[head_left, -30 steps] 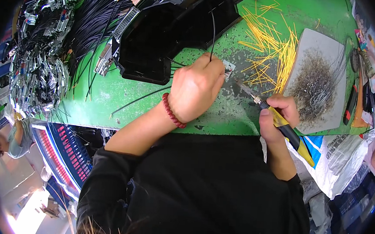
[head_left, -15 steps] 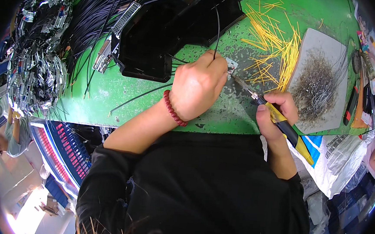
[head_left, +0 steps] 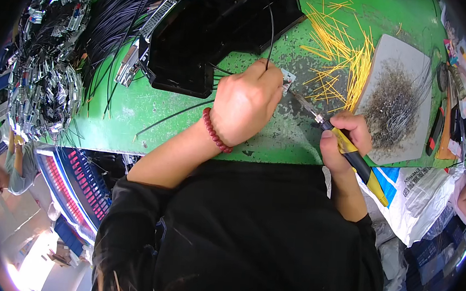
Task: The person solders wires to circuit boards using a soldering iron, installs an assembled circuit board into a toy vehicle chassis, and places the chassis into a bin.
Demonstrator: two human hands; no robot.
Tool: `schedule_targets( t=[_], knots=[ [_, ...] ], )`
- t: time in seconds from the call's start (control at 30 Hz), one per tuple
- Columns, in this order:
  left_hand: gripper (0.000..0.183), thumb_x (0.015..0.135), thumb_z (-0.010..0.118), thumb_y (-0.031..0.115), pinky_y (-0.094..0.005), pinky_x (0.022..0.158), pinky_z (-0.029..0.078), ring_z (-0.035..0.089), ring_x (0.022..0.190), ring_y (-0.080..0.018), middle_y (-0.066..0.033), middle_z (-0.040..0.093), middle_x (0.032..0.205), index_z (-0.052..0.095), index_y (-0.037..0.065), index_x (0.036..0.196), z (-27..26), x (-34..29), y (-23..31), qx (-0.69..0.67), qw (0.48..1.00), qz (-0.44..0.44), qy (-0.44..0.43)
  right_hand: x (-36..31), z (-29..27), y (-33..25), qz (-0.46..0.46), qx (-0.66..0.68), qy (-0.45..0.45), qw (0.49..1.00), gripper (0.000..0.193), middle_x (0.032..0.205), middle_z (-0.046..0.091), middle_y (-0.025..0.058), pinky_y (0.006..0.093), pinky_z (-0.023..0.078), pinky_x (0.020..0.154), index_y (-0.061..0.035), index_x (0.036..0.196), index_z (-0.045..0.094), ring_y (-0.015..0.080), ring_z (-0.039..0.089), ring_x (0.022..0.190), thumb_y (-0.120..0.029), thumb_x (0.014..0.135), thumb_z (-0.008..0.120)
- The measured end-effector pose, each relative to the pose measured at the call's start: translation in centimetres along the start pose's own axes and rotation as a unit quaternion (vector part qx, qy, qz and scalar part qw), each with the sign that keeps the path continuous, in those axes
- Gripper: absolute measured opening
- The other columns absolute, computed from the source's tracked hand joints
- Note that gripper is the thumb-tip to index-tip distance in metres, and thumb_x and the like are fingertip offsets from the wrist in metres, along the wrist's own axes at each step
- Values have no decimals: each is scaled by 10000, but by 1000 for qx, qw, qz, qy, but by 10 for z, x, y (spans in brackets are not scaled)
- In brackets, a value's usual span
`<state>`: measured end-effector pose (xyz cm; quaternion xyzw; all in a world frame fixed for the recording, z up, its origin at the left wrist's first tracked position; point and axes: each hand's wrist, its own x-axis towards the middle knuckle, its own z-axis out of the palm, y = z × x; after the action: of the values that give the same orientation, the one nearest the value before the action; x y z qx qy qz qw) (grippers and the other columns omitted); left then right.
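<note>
My right hand [head_left: 344, 141] is closed round a yellow and black soldering iron [head_left: 354, 155], its tip pointing up and left. Just off that tip lies a small pale circuit board [head_left: 288, 79], partly covered by the fingers of my left hand [head_left: 248, 99]. Those left fingers are pinched together on a black wire [head_left: 272, 34], which rises in a curve from between them. More black wires run from the black plastic housing [head_left: 182, 61] toward this hand. My left fingertips are hidden, so their exact hold on the board cannot be made out.
Yellow wire pieces [head_left: 352, 67] lie scattered behind the iron. To the right, a grey board [head_left: 407, 55] carries dark residue and fine wire. Black cables [head_left: 120, 16] and a bundle of metal-ended parts [head_left: 44, 100] fill the left of the green table [head_left: 163, 140]. A person [head_left: 18, 168] is at far left.
The soldering iron's tip has drawn back slightly to the right from the circuit board, and a little more of the board shows. My left hand keeps its pinch in nearly the same place.
</note>
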<state>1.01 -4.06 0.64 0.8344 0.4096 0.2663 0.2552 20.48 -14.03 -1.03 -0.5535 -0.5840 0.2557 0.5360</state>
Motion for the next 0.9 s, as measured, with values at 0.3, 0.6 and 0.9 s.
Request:
schedule_targets(
  t=[0.3,0.6,0.9],
  knots=[
    [108,747,673,14,-356,512,485,597,599,-283,-91,590,785,577,51,780,0,0,-1,3,1000,4,1,5,4,-1,-25,11,-6,1000,224,704,592,102,259,419,503,-4,865,572,150,530,541,-66,689,696],
    [95,750,671,27,-355,516,495,599,599,-283,-91,588,787,580,51,769,2,-1,-1,11,1000,8,6,1,3,2,-61,-9,-7,998,223,708,589,116,265,421,509,-1,856,567,160,527,553,-86,696,697],
    [86,750,667,36,-356,520,495,605,608,-279,-80,590,790,586,59,765,2,-2,-1,26,999,18,12,-7,4,2,14,44,47,998,241,812,600,87,226,392,558,5,934,552,91,494,622,-98,774,700]
  ],
)
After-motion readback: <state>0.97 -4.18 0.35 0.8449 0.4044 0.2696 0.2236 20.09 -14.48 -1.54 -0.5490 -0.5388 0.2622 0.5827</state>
